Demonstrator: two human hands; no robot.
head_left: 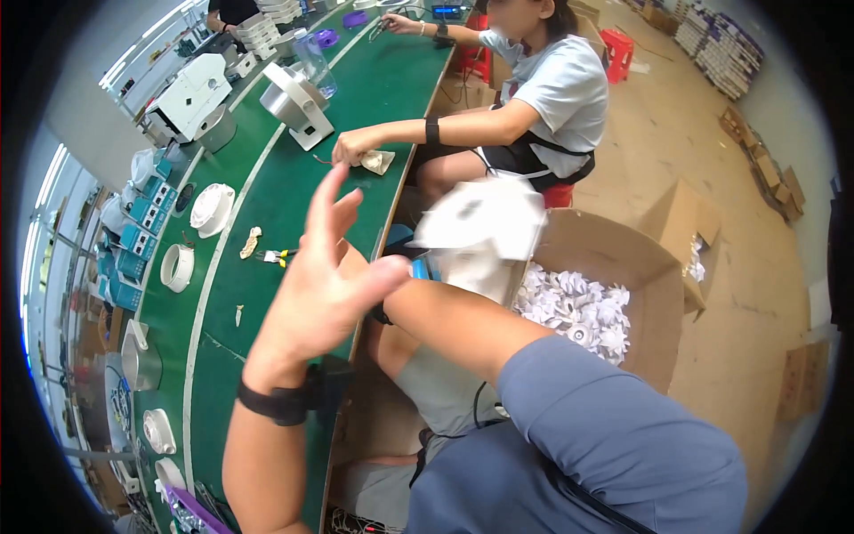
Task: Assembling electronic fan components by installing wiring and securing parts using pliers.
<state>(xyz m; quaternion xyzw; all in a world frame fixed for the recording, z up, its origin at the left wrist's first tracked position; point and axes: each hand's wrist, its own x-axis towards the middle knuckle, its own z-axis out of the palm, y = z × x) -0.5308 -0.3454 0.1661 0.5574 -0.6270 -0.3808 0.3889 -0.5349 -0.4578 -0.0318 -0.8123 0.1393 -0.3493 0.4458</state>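
My left hand [320, 285] is raised over the near edge of the green workbench [240, 311], its fingers stretched apart and nothing in them. Behind it, my right hand [352, 262] is mostly hidden; only a bit shows past my left palm, so its fingers cannot be made out. My right forearm reaches across from the right. Beyond that forearm, a white plastic part [485, 214] is smeared by motion beside the bench edge, with no hand visibly touching it. Pliers [277, 257] with yellow and black handles lie on the bench beyond my left hand.
A cardboard box [654, 311] of white fan-like parts [578, 311] stands to my right. Round white housings [212, 210] line the bench's left side. A co-worker's hand [356, 147] rests near a cream-coloured piece [378, 162], close to a white housing on a stand [289, 98].
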